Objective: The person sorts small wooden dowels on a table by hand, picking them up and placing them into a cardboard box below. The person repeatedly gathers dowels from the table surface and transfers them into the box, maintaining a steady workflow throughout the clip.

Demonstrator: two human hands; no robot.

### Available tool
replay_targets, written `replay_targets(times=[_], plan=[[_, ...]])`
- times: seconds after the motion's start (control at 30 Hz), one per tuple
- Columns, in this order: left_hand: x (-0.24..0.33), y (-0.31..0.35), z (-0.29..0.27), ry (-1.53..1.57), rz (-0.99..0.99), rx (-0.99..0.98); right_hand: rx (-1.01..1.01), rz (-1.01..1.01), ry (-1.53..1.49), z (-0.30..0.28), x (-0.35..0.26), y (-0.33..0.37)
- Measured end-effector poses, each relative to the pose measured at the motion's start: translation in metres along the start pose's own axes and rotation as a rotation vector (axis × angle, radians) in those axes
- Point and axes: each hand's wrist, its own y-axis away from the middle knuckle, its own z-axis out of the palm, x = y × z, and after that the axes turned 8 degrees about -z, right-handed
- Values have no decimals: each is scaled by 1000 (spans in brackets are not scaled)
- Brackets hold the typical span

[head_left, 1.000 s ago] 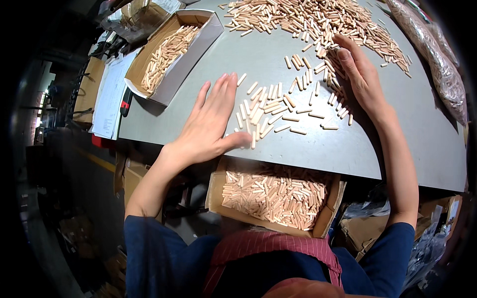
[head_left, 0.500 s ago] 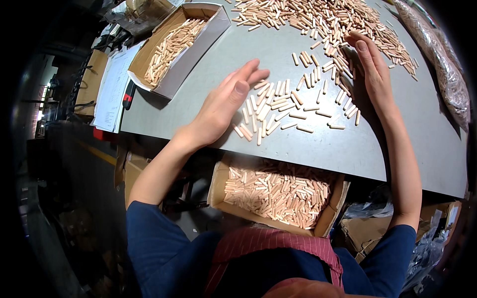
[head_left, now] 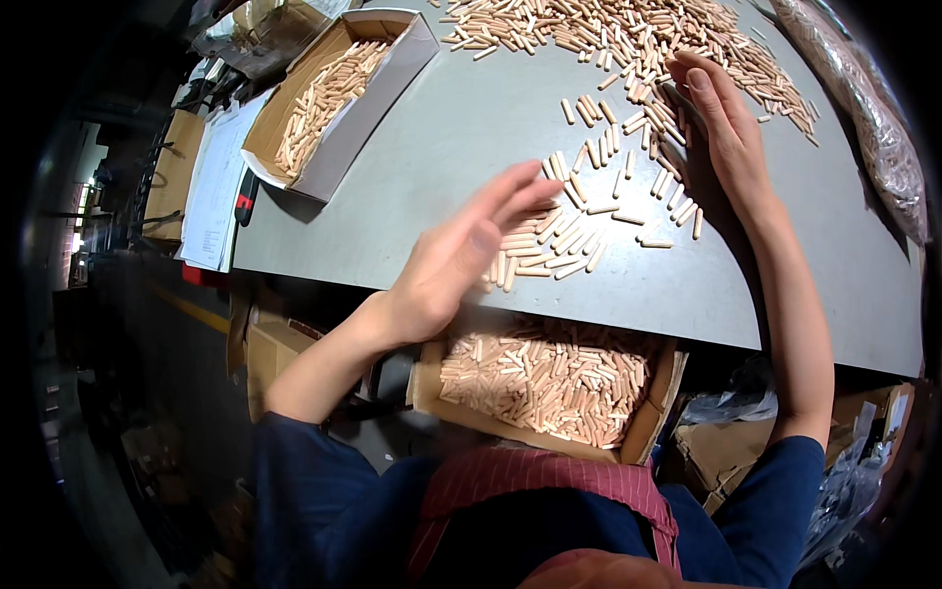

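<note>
Small wooden dowels lie scattered over the grey tabletop (head_left: 648, 294). My left hand (head_left: 471, 240), slightly blurred, rests its edge against a loose cluster of dowels (head_left: 564, 236) near the front edge, its fingers stretched out. At the right side of the scatter, my right hand (head_left: 721, 113) stands on edge beside the big dowel pile (head_left: 628, 34), fingers extended and grasping nothing. Below the table edge, in front of my body, an open cardboard box (head_left: 422, 383) holds many more dowels (head_left: 549, 378).
A white carton (head_left: 378, 113) partly filled with dowels stands at the back left. Beside it lie paper sheets (head_left: 211, 187) and a red-and-black tool (head_left: 245, 199). A clear plastic bag (head_left: 863, 118) runs along the right side. Cardboard and plastic wrap (head_left: 844, 491) sit below right.
My left hand has moved right and nearer the front edge, bunching the near dowels together. The right hand stays in nearly the same place over the table.
</note>
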Motion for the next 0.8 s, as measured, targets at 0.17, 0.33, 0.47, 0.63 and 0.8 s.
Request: replay_targets(times=[0.17,0.33,0.47,0.63,0.8], plan=[[-1,-19,-11,29,-3,197,29,-25,-1,6,-2,-1],[0,-43,-7,-125,-9,185,97,-69,-34,8,3,-1],[1,-51,-6,-349,47,58,108,-91,-85,9,7,-3],[6,-35,-2,-381,68,-51,45,56,-306,1,2,-4],[12,-21,0,-584,170,-152,197,106,-338,-8,-3,-8]])
